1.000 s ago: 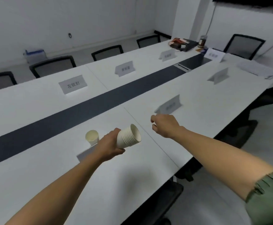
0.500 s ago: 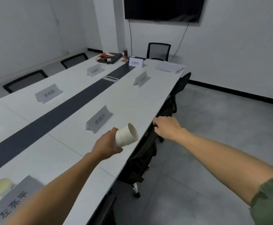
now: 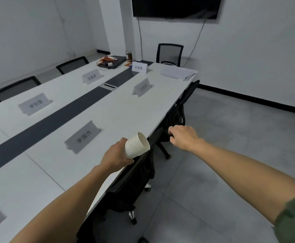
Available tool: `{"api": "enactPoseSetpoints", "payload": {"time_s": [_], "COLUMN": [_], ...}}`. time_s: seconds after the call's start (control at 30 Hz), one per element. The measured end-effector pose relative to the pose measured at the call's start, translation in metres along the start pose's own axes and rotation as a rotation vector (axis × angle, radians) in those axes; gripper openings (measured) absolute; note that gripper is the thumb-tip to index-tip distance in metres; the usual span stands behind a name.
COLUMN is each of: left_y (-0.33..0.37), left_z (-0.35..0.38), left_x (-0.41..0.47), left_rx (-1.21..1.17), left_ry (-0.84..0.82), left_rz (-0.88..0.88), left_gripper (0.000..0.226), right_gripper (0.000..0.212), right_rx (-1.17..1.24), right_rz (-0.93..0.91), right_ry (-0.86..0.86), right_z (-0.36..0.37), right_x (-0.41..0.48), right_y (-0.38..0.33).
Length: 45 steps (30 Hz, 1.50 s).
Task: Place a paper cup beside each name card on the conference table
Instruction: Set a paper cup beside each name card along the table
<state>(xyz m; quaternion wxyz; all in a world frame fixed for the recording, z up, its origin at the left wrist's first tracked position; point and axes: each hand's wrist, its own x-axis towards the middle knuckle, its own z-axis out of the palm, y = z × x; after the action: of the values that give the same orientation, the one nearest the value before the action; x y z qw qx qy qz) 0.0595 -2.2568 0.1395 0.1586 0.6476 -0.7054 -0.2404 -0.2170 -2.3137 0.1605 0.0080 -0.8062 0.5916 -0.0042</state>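
Note:
My left hand (image 3: 116,154) grips a stack of white paper cups (image 3: 136,145), held tilted with the open mouths pointing right, over the near edge of the white conference table (image 3: 118,116). A grey name card (image 3: 83,137) stands on the table just left of the stack, with no cup beside it. My right hand (image 3: 184,137) hovers past the table edge above a black chair back (image 3: 153,139), fingers curled, nothing visible in them. Further name cards stand at the far right (image 3: 142,87), far end (image 3: 139,67) and opposite side (image 3: 35,104).
Black office chairs (image 3: 180,109) are tucked along the table's right edge, others line the far side. A paper pile (image 3: 178,73), a jar (image 3: 129,55) and clutter sit at the far end. Grey floor opens to the right; a screen (image 3: 176,7) hangs on the wall.
The view has swung right along the table; the placed cup and its card have left the view. Both hands moved toward the following name card, the stack still in my left hand.

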Motion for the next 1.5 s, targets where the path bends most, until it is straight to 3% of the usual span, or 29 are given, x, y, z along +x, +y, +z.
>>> {"api": "enactPoseSetpoints", "payload": {"time_s": [0.57,0.8,0.97,1.17,1.3,1.5], "left_y": [-0.055,-0.107,-0.121,-0.123,-0.123,-0.136], "left_z": [-0.046,-0.060,-0.071,-0.070,-0.067,-0.073], "left_x": [0.121,0.114,0.128,0.141,0.136,0.125], "left_rx": [-0.049,-0.106,-0.122,-0.203,-0.203,-0.254], "left_ry": [0.146,0.253,0.374,0.504,0.506,0.527], "left_rz": [-0.221,-0.444,-0.591,-0.701,-0.782,-0.843], "left_gripper": [0.061,0.073,0.068,0.074,0.061,0.061], "right_gripper": [0.035,0.032,0.024,0.023,0.009,0.003], "right_rx": [0.005,0.227,0.616,0.696,0.733,0.816], "right_rz": [-0.331,-0.527,-0.606,-0.764,-0.787,-0.747], "right_ry": [-0.039,-0.121,-0.282,-0.551,-0.729,-0.930], "right_z": [-0.014,-0.005,-0.004,0.002,0.017,0.023], "right_x": [0.223,0.294,0.348,0.390,0.395,0.403], "right_y": [-0.044,-0.118,-0.168,-0.210,-0.226,-0.251]}}
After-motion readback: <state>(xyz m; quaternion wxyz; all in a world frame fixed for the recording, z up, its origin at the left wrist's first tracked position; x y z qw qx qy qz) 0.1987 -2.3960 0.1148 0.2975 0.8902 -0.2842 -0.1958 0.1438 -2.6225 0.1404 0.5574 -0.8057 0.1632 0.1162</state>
